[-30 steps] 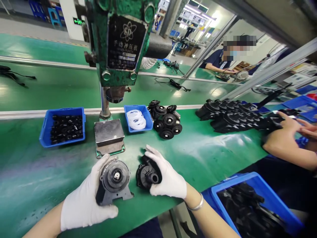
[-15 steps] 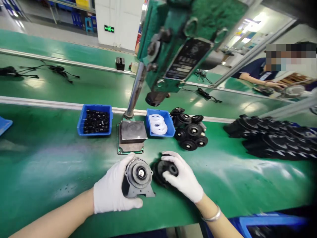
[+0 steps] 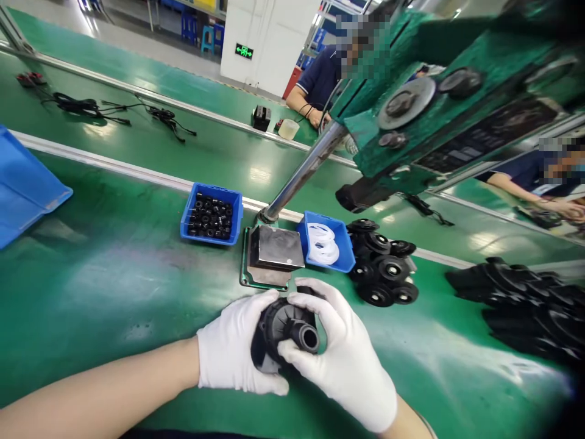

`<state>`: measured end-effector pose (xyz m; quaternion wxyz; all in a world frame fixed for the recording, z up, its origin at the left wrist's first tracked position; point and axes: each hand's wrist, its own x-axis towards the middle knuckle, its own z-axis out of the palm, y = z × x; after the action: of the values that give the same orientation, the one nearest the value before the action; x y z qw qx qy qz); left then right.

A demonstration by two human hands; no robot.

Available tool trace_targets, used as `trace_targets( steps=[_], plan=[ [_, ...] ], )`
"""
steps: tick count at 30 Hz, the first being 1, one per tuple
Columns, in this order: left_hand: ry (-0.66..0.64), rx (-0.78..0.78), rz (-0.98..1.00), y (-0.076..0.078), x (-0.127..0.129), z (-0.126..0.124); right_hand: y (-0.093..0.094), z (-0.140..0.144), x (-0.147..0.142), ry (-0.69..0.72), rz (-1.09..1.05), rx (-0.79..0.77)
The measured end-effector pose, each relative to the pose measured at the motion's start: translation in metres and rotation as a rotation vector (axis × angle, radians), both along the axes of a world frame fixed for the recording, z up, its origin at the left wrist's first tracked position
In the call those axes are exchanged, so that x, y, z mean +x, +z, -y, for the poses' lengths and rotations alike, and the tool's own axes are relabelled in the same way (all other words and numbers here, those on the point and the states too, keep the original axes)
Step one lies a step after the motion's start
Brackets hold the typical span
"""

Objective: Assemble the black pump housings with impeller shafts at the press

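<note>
In the middle foreground, my white-gloved left hand (image 3: pixel 237 344) is wrapped round a dark motor housing (image 3: pixel 264 358), thumb below and fingers above. My gloved right hand (image 3: pixel 345 353) grips a black round pump cover (image 3: pixel 286 323) with a short tube-like spout that faces right and toward me. The cover lies against the front of the housing and hides its round face. Whether the two are seated together I cannot tell. Both hands are just in front of the metal block (image 3: pixel 278 247) on the press base.
A green press (image 3: pixel 388 122) leans over the bench on a steel column (image 3: pixel 304 174). Blue bins hold small black parts (image 3: pixel 210 216) and white rings (image 3: pixel 323 244). Black discs (image 3: pixel 384 268) and black housings (image 3: pixel 525 299) are piled right. A blue tray (image 3: pixel 27 189) lies left; co-workers sit beyond.
My right hand has brought the pump cover leftward onto the housing in my left hand; they were apart before. The camera view has tilted and shifted left.
</note>
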<state>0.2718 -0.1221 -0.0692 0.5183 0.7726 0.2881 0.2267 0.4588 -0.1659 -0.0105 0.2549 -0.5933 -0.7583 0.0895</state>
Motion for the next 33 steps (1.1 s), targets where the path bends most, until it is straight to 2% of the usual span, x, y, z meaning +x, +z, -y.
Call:
trace_targets(
  steps=[7, 13, 22, 33],
  plan=[
    [0.000, -0.029, 0.075, 0.001, 0.001, -0.004, 0.008, -0.001, -0.001, -0.001, 0.074, -0.029],
    [0.002, -0.061, 0.058, 0.001, 0.002, -0.004, 0.009, -0.003, 0.003, 0.005, 0.065, -0.050],
    [-0.012, -0.074, 0.066, 0.012, 0.002, -0.009, 0.006, -0.002, 0.002, 0.031, 0.112, -0.035],
    [0.001, -0.085, 0.059, 0.005, 0.003, -0.006, 0.007, -0.002, 0.005, 0.050, 0.130, -0.013]
  ],
)
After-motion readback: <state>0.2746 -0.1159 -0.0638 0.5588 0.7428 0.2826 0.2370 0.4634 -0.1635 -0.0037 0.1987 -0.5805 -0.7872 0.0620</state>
